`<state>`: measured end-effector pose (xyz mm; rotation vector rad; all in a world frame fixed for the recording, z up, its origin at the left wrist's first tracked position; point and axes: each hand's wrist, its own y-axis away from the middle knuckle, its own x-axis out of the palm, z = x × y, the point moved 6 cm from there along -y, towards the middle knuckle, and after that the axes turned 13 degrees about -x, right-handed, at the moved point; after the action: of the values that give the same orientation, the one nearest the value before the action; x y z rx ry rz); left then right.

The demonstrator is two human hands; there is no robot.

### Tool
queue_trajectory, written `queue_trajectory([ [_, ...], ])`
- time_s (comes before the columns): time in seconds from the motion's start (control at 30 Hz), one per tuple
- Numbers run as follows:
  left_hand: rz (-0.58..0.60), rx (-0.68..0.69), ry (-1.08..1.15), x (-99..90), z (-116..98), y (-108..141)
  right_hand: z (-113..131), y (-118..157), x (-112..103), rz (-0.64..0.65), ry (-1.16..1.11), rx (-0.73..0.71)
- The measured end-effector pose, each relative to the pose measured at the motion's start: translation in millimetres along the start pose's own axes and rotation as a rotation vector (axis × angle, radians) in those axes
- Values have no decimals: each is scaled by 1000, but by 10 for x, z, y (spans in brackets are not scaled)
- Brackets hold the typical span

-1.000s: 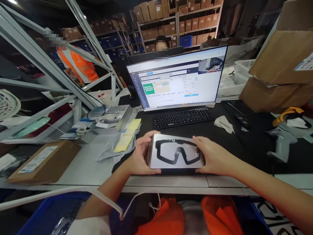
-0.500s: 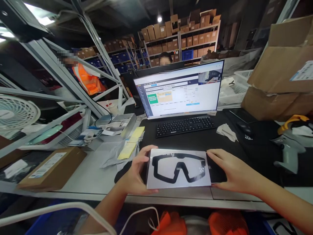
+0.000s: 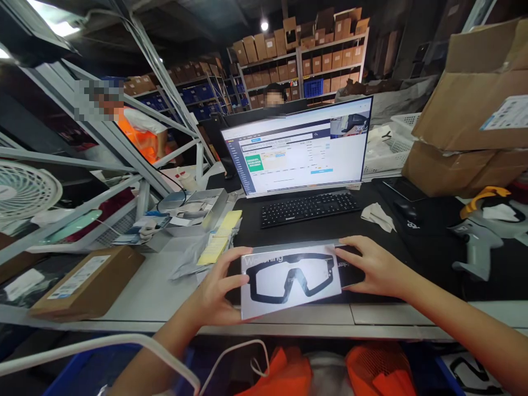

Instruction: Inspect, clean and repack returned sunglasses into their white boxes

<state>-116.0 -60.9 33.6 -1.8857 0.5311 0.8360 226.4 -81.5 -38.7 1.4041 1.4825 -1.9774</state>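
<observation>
Between my two hands I hold a flat white eyewear box (image 3: 270, 275) printed with a large pair of black-framed glasses. My left hand (image 3: 218, 289) grips its left end, with the thumb and fingers around the edge. At the opposite end, my right hand (image 3: 371, 267) pinches the dark side of the box. The box is tilted, its left end lower, above the front part of the black desk mat (image 3: 256, 235). Behind it lies a black keyboard (image 3: 309, 209), in front of a lit monitor (image 3: 297, 151).
On the right are a barcode scanner (image 3: 474, 250), a mouse (image 3: 406, 210), a phone (image 3: 404, 188) and stacked cartons (image 3: 470, 115). A crumpled tissue (image 3: 378, 217) lies beside the keyboard. To the left are yellow slips (image 3: 220, 236), a brown parcel (image 3: 88, 283) and a fan (image 3: 25, 190). Two people are beyond the desk.
Both hands have shifted slightly left with the box. Its right end has risen, and more of its top lettering shows. The camera view has moved a little.
</observation>
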Motion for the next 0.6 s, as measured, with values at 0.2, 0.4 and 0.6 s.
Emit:
queue_trajectory([
  [0.2, 9, -2, -176, -248, -83, 151, 14, 51, -114, -55, 60, -67],
  [0.4, 11, 23, -275, -376, -81, 214, 19, 96, -194, -24, 93, -94],
  [0.6, -68, 12, -198, -452, -36, 237, -18, 194, -278, -8, 39, -36],
])
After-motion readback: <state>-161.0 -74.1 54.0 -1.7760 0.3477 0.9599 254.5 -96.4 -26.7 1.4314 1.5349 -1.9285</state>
